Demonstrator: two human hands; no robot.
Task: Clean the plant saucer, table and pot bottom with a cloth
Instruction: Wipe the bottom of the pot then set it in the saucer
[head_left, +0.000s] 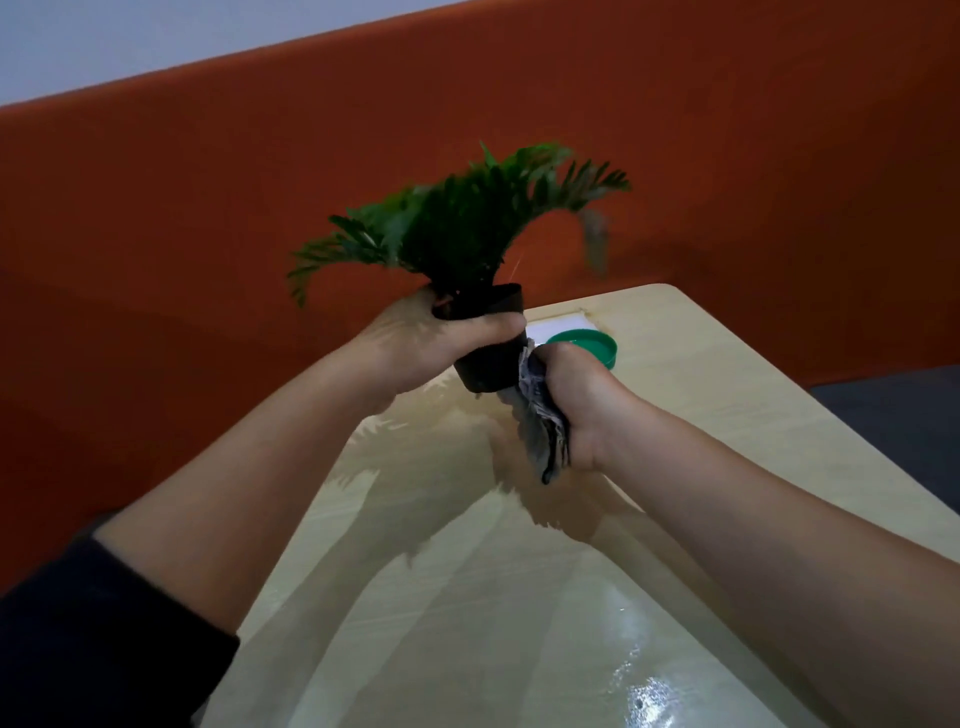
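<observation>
Pot-bottom step in hand, by the look of it. Left hand (431, 343), centre of frame, grips the black pot (491, 358) around its upper wall, fingers curled round it, and holds it lifted off the table (727, 395) and tilted, with the plant (462, 223) leaning toward the upper part of the frame. Right hand (576, 405), just right of centre, is closed round a bunched grey cloth (540, 415), pressing it against the pot's lower right side near the base; a tail of cloth hangs down below the fist. Whether the cloth covers the underside itself cannot be told, as the base faces away. To do this well, judged from here: keep the left grip firm on the wall, tip the pot no further so soil stays in, and work the cloth across the whole base and its rim rather than just the side, turning the pot rather than the wrist. The green saucer (584, 345) sits on the table right of centre, behind the right hand and partly hidden by it, well apart from the pot's base. Glossy wet-looking sheen shows on the table at lower right.
</observation>
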